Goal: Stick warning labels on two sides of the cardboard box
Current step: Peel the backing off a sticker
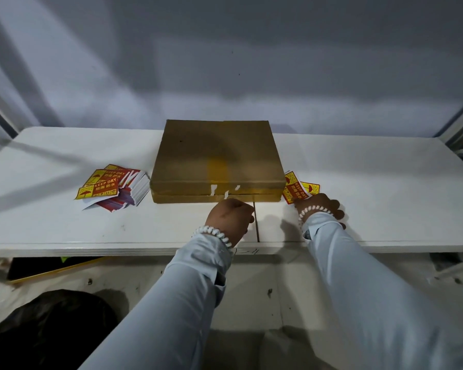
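Head view: the white table carries the flat cardboard box at center. A stack of "KEEP DRY" warning labels lies at the box's 9 o'clock. The left hand, clenched, sits at the box's 6 o'clock. The right hand presses flat on loose labels at 4 o'clock.

This looks like a packing or shipping station: a plain white surface set against a bare grey wall carries a sealed cardboard box and a stack of "KEEP DRY" warning labels, with metal framing at the sides.
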Demonstrator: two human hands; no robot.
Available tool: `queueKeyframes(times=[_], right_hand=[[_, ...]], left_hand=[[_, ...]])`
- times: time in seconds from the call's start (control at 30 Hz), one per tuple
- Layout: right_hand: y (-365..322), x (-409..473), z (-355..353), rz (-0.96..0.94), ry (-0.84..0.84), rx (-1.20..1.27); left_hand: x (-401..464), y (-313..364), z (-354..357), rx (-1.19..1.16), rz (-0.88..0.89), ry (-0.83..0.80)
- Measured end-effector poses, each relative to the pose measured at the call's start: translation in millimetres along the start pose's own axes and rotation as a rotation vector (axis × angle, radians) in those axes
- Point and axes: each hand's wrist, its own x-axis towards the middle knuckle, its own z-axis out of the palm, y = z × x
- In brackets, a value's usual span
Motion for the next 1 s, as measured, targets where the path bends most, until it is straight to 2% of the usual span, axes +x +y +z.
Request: queueKeyframes(times=[0.13,0.27,0.43,0.6,0.7,0.87,1.0], right_hand=[[-1.5,1.0,-3.8,0.005,-0.021,-0.021],[2.6,2.3,-10.6,-0.042,0.045,0.062],[4.9,-11.3,-42.2,-0.144,0.142,0.326],[9.6,-76.6,-75.2,-0.297,0.249,0.585],[13.9,-115.4,-76.3,-0.319,0.17,0.651],[11.1,-167.8,-73.8,-0.426,-0.039,0.603],[5.8,-196.5,-73.8,-0.489,-0.177,0.617]], left_hand=[[2.1,0.8,2.7,0.036,0.007,0.003],[-0.1,4.2,2.5,0.013,0.013,0.007],[-16.8,9.6,-6.7,-0.044,0.004,-0.002],[-40.9,11.4,-29.2,-0.095,0.01,0.037],[-54.7,10.5,-41.4,-0.091,0.039,0.091],[-73.2,10.8,-51.0,0.048,0.122,0.238],[-81.7,10.1,-53.1,-0.019,0.13,0.315]])
